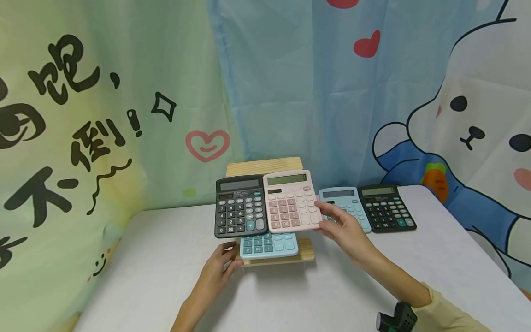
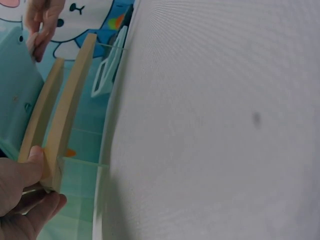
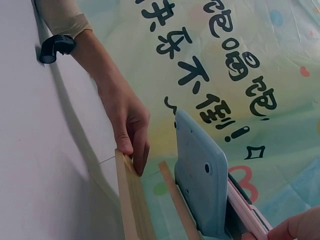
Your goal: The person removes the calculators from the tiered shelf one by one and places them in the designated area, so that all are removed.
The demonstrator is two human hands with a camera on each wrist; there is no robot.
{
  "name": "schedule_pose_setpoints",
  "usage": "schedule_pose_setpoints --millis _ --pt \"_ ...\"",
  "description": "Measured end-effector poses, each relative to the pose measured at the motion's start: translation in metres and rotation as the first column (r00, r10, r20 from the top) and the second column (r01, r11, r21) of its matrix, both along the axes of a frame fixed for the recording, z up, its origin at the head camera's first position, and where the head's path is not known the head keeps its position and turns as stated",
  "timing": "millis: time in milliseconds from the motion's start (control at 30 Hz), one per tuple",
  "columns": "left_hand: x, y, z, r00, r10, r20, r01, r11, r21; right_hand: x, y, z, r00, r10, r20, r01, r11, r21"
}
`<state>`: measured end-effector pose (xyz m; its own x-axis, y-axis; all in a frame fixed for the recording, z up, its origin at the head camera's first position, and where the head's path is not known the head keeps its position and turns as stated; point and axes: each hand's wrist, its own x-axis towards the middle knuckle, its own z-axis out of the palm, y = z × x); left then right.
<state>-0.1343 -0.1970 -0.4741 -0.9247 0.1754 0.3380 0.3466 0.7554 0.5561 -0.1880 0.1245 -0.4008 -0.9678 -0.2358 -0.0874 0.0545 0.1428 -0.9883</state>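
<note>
My left hand pinches the left end of a wooden slat on a slatted stand, thumb on one side and fingers on the other. A pink calculator sits upright on the stand, and my right hand pinches its right edge. Beside it on the left is a black calculator, side by side with the pink one. Below them shows the keypad of a blue calculator, its upper part hidden in the head view. Its back with screw holes faces the right wrist camera.
On the white table, right of the stand, lie a light blue calculator and another black calculator, side by side. A wooden top slat rises behind the calculators. Printed curtains hang at the table's back.
</note>
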Motion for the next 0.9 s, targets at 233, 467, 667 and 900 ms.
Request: schedule_pose_setpoints --millis 233,467,667,900 --pt "-0.0001 -0.0006 -0.001 1.0 0.001 -0.007 -0.001 1.0 -0.008 0.0001 0.0002 -0.0006 1.0 -0.005 0.001 0.005 1.0 -0.004" --pt "-0.0002 -0.0005 0.0005 1.0 0.001 0.011 -0.001 1.0 -0.009 0.001 0.0001 -0.0006 1.0 -0.006 0.021 0.007 0.999 -0.045" --pt "-0.0002 -0.0002 0.0005 1.0 0.004 0.011 -0.004 1.0 -0.005 0.0026 -0.0004 -0.0004 0.999 -0.009 0.033 0.012 0.996 -0.088" --pt "0.0 -0.0009 0.0001 1.0 0.002 0.012 -0.002 1.0 -0.002 0.0013 0.0004 -0.0009 0.999 0.001 0.046 0.006 0.987 -0.158"
